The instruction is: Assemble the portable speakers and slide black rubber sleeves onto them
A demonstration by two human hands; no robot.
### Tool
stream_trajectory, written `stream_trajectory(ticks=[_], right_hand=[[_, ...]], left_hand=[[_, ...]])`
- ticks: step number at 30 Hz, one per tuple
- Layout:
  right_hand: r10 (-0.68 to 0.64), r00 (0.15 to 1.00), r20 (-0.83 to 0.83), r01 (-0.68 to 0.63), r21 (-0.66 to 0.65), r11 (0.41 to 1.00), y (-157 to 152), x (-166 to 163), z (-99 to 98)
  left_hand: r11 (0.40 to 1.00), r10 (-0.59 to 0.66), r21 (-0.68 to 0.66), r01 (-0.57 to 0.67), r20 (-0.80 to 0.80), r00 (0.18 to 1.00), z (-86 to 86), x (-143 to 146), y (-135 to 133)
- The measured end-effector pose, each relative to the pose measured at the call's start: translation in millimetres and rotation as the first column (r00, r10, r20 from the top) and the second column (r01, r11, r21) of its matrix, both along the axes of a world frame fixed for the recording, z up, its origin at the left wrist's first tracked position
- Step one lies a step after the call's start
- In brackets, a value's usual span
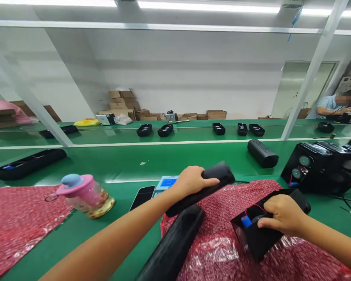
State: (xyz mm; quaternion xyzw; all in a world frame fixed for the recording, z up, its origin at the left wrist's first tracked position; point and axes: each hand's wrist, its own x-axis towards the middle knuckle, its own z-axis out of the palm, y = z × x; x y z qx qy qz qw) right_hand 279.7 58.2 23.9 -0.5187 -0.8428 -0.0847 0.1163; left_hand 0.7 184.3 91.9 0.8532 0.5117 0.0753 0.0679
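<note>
My left hand (pixel 192 180) is wrapped around a long black speaker housing (pixel 219 175), raised over the near side of the bench. My right hand (pixel 283 214) grips the edge of an open black speaker shell (pixel 259 238), tilted so its inside shows. A blue part (pixel 246 221) and red wires sit in that shell, and the thumb covers some of the inside. Another long black housing (pixel 175 244) lies below my left hand, its lower end cut off by the frame. Red bubble wrap (pixel 213 249) is spread beneath these pieces.
A jar with a pink lid (pixel 89 195), a phone (pixel 142 198) and a blue-screened device (pixel 166 182) stand left of my hands. Black speaker boxes (pixel 312 166) with loose cables are at right. A black housing (pixel 262 153) lies behind. Two people work across the line.
</note>
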Motion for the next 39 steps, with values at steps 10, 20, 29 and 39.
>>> stream_trajectory(ticks=[10,20,29,39], right_hand=[[-0.090,0.996,0.001,0.088,-0.221,0.971,-58,-7,-20.9],[-0.243,0.970,0.001,0.212,-0.486,0.848,-47,-33,7.7],[-0.180,0.967,-0.181,-0.061,-0.848,0.526,-20,-20,28.3],[-0.319,0.947,-0.045,0.095,-0.908,0.409,-7,-31,31.2]], left_hand=[[0.978,-0.200,-0.076,0.196,-0.047,0.979,-39.1,89,-45],[0.923,-0.303,-0.272,0.273,-0.072,0.950,-50.9,136,-40],[0.633,-0.561,-0.535,0.560,0.182,0.807,-43.0,97,-17],[0.587,-0.390,-0.610,0.532,0.363,0.846,-57.1,89,-2]])
